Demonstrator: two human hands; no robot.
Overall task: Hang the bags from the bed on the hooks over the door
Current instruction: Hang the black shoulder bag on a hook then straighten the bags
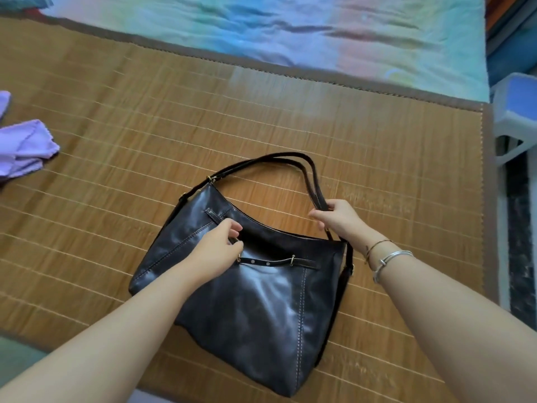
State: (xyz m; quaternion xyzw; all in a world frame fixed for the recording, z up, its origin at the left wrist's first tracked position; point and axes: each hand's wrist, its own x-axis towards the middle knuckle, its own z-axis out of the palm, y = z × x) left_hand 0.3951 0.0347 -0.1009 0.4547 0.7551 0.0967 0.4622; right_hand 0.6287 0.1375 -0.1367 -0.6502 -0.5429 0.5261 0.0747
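Pinched in the right hand (338, 221), the grip closed on the doubled black straps (309, 175) just above where they met the bag's right corner, thumb on the near side and fingers wrapped over the far side. From that grip the straps arched up and away to the left, coming down at a brass fitting on the bag's far left corner. Left of the grip, the left hand (216, 242) lay on the front of the black leather bag (255, 301), its fingers curled and pressed together on a small metal ring at the end of a thin studded tab; whether the ring was truly held I cannot tell. The bag itself lay flat below both hands on the bamboo mat (116, 126) that covered the bed, its body stretching toward the near edge. Silver and thin gold bracelets (389, 258) circled the right wrist behind the grip. Far to the left of the hands a lilac cloth (27, 149) lay on the mat, and beyond the mat lay a pastel sheet (261, 27).
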